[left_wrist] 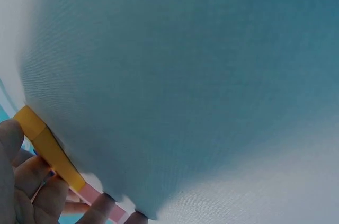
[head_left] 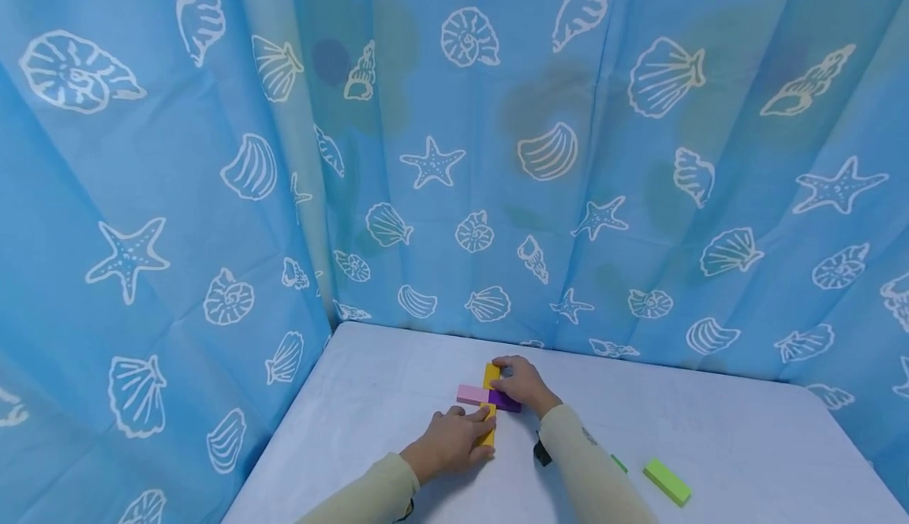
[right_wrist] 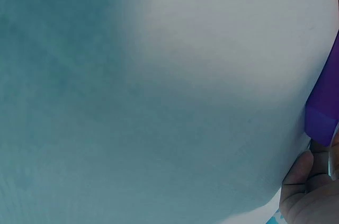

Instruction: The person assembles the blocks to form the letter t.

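Four blocks meet in a cross on the table in the head view. A pink block [head_left: 471,394] lies left and a purple block [head_left: 505,402] right. One yellow block [head_left: 491,374] is on the far side, another yellow block [head_left: 488,434] on the near side. My left hand [head_left: 452,439] holds the near yellow block, thumb at its near end. In the left wrist view, fingertips [left_wrist: 105,202] rest by the pink block [left_wrist: 117,213]. My right hand [head_left: 524,383] pinches the far yellow block, reaching over the purple one. The right wrist view shows the purple block [right_wrist: 324,113] beside that hand's fingers.
A light green block [head_left: 667,482] lies at the right on the white table [head_left: 738,437]. Another green piece [head_left: 619,463] shows partly behind the right sleeve [head_left: 592,469]. A blue curtain [head_left: 440,216] with shell prints hangs along the back and left.
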The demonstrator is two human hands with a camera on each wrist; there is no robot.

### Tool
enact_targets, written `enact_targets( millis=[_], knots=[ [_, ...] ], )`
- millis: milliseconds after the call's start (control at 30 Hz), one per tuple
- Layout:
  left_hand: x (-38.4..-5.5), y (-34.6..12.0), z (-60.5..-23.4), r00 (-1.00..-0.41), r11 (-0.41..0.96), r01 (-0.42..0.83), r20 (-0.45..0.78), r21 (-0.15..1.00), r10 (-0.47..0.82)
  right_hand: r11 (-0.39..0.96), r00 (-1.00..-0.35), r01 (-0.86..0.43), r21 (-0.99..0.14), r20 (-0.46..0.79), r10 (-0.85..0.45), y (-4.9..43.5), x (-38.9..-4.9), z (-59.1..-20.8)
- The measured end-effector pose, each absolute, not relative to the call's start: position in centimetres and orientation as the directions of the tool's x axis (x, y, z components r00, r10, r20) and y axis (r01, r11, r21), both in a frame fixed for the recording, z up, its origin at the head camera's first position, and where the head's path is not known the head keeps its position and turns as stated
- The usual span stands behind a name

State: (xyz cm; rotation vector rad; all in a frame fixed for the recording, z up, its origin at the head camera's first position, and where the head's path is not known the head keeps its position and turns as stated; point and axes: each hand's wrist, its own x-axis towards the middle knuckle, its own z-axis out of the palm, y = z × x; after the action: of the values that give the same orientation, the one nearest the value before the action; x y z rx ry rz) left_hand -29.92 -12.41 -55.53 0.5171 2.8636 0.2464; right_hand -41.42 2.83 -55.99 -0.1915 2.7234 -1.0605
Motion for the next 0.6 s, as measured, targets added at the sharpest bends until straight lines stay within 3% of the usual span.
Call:
enact_targets(
  millis=[600],
  knots=[
    [-29.67, -12.27, -55.46, -0.92, 0.929, 0.311, -0.18, 0.203, 0.347, 0.719, -0.966, -0.061, -0.693, -0.141, -0.217, 3.32, -41.57, -56.25]
  ],
)
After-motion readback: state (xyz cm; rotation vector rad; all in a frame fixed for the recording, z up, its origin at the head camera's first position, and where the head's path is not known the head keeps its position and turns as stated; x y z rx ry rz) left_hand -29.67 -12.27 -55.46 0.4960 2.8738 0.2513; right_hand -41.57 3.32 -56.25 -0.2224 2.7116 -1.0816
